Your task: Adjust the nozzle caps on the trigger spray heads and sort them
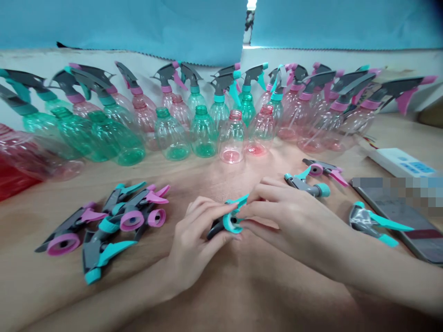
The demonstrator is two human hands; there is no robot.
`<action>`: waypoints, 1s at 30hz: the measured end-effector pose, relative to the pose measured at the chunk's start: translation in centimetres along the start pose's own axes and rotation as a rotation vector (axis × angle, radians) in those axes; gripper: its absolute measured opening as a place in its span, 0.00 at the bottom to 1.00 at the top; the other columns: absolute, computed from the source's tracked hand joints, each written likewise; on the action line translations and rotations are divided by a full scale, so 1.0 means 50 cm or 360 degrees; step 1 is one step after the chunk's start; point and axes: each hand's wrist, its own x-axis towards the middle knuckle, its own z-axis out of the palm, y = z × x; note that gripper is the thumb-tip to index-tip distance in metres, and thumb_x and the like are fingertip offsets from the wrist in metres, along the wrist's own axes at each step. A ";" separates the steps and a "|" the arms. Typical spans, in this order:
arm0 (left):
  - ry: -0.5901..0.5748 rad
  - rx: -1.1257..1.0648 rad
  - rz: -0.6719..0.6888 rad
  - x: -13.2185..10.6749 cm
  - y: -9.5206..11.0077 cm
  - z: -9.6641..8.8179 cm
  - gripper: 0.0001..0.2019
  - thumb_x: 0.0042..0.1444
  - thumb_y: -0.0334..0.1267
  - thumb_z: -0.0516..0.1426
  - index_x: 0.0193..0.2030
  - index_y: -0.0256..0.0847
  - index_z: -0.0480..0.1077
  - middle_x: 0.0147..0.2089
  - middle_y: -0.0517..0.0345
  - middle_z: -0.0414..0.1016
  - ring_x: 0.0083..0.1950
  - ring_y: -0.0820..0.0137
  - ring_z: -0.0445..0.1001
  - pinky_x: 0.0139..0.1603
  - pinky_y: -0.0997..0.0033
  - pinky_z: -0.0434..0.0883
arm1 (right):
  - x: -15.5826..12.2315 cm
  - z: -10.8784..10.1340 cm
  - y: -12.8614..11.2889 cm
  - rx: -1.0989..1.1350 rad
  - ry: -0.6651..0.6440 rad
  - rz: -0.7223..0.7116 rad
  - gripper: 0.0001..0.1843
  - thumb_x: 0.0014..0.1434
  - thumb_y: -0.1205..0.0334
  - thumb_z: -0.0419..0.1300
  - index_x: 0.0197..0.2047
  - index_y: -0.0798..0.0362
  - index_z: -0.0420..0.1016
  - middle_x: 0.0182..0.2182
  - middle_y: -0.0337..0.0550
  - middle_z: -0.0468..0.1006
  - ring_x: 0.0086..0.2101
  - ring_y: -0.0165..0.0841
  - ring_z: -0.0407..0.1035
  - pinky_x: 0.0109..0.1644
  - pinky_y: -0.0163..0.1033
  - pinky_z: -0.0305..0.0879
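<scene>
A grey spray head with a teal collar and teal trigger (229, 220) sits between both hands just above the wooden table (221, 295). My left hand (194, 240) is closed round its grey body from the left. My right hand (294, 221) pinches the teal collar and trigger from the right. A heap of several loose spray heads (107, 221), pink and teal, lies to the left of my left hand. Two more heads (313, 177) lie beyond my right hand, and a wrapped teal one (375, 221) lies to its right.
Rows of clear green and pink bottles (204, 133) stand across the back, some capped with spray heads, some uncapped. A phone (401, 216) and a white power strip (398, 162) lie at the right. Red bottles (14, 161) rest at the far left. Blue cloth (138, 23) hangs behind.
</scene>
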 end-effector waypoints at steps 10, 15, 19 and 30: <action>0.0039 0.0100 0.0118 -0.007 0.006 -0.002 0.13 0.57 0.36 0.60 0.50 0.42 0.69 0.39 0.54 0.76 0.41 0.65 0.70 0.42 0.63 0.69 | -0.005 0.012 -0.022 0.0056 0.0026 -0.0061 0.10 0.63 0.67 0.53 0.40 0.59 0.76 0.34 0.46 0.75 0.36 0.35 0.67 0.37 0.41 0.65; -0.0039 0.0257 0.0233 -0.027 0.027 -0.016 0.15 0.56 0.33 0.61 0.50 0.41 0.68 0.40 0.54 0.77 0.42 0.64 0.71 0.42 0.62 0.68 | -0.018 -0.007 -0.029 0.0033 -0.0056 -0.0101 0.11 0.64 0.64 0.53 0.41 0.52 0.77 0.35 0.43 0.76 0.35 0.34 0.68 0.37 0.40 0.65; -0.0041 0.0520 0.0305 -0.046 0.037 -0.076 0.19 0.55 0.30 0.61 0.53 0.44 0.66 0.43 0.55 0.77 0.44 0.63 0.71 0.44 0.61 0.66 | -0.033 -0.023 -0.034 0.0024 -0.0101 -0.0136 0.11 0.65 0.62 0.51 0.44 0.46 0.75 0.42 0.39 0.75 0.41 0.33 0.69 0.44 0.40 0.66; 0.0344 0.1251 -0.0054 -0.087 -0.056 -0.276 0.16 0.57 0.43 0.59 0.52 0.48 0.68 0.45 0.56 0.76 0.47 0.58 0.72 0.48 0.55 0.68 | -0.026 0.017 -0.058 -0.0152 -0.0344 -0.0115 0.14 0.65 0.56 0.49 0.53 0.42 0.64 0.55 0.42 0.64 0.47 0.38 0.69 0.43 0.46 0.70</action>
